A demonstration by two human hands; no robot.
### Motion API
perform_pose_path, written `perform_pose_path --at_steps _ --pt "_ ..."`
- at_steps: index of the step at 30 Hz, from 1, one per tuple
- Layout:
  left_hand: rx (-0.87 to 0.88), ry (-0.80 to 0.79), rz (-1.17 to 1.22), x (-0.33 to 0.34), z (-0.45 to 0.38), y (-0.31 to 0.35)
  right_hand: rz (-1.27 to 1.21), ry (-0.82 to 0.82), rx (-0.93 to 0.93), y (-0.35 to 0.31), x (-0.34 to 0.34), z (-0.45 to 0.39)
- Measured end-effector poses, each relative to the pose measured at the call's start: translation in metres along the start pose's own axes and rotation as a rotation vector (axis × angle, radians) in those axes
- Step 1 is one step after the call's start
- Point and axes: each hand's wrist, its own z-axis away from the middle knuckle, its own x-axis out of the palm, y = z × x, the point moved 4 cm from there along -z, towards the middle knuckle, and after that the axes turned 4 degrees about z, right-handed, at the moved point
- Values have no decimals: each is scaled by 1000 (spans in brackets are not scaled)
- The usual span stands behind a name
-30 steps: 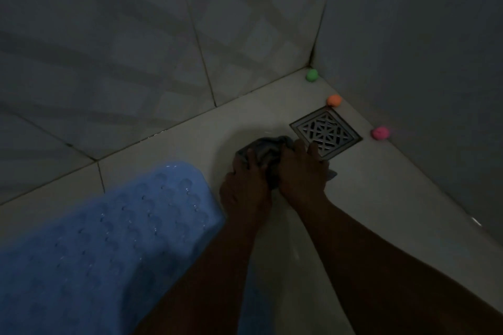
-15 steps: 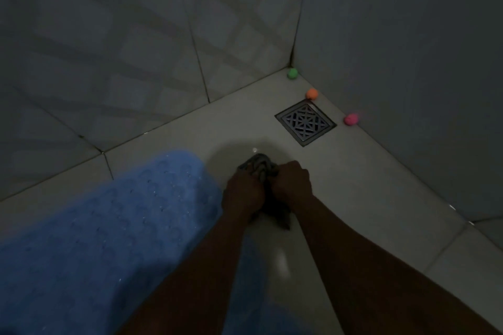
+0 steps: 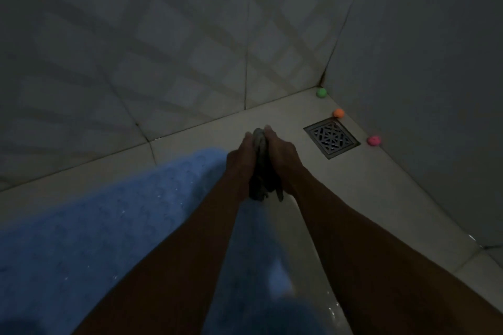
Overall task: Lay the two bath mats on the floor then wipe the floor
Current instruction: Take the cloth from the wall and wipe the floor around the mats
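A blue bath mat with raised bumps lies flat on the pale floor tiles, filling the lower left. Only this one mat is in view. A dark grey cloth is bunched and pressed between my left hand and my right hand. Both hands are clasped around it just beyond the mat's far right corner. The cloth's loose end hangs down between my wrists. Whether it touches the floor I cannot tell.
A square metal floor drain sits in the tiles to the right of my hands. A green ball, an orange ball and a pink ball lie along the right wall's foot. Tiled walls meet in the corner.
My hands pulled the cloth back from beside the drain, then gathered it upright between both palms, further left of the drain. The mat has stayed put.
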Motion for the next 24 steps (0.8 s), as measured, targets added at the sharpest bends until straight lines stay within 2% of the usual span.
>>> perform_pose_path --at_steps 2,4,5,11,16,20,24 --pt "48 103 -130 -17 -5 30 1 36 -87 -16 22 -1" --pt "97 163 -116 -36 -14 45 4 68 -163 -26 44 -2" --pt "88 244 -188 -48 -18 51 22 74 -188 -30 54 -3" --pt "167 538 -414 -117 -44 80 110 85 -172 -37 110 -26" --pt "184 599 -532 -156 -62 84 183 70 -107 -27 146 -45" --pt "119 598 -619 -177 -49 77 169 75 -6 -7 158 -31" --pt "36 614 -569 -184 -17 71 214 79 75 -5 155 2"
